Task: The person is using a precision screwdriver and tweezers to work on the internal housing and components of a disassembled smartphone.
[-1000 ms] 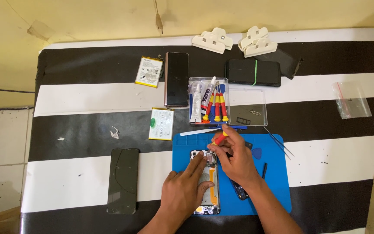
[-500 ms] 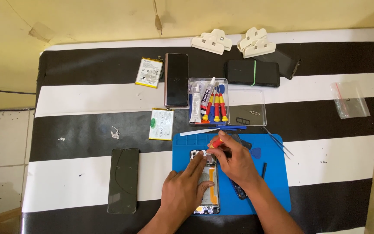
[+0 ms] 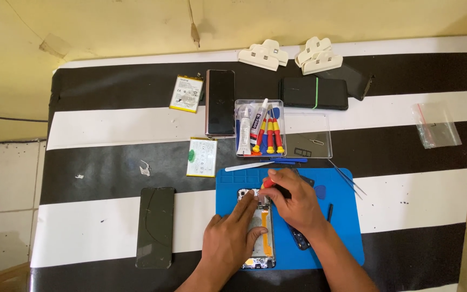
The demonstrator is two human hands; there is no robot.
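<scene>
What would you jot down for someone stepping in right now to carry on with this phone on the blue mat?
Left hand: flat on the opened phone, steadying it on the blue mat.
Right hand: holds a red-handled screwdriver, tip at the phone's top end.
Done: back is off, insides exposed.
Left: the work at the top end; how far along it is cannot be told.
Spare screwdrivers sit in the clear tray; tweezers lie at the mat's edge.

Both hands (image 3: 266, 221) work an opened phone (image 3: 259, 232) on a blue mat (image 3: 341, 227).
</scene>
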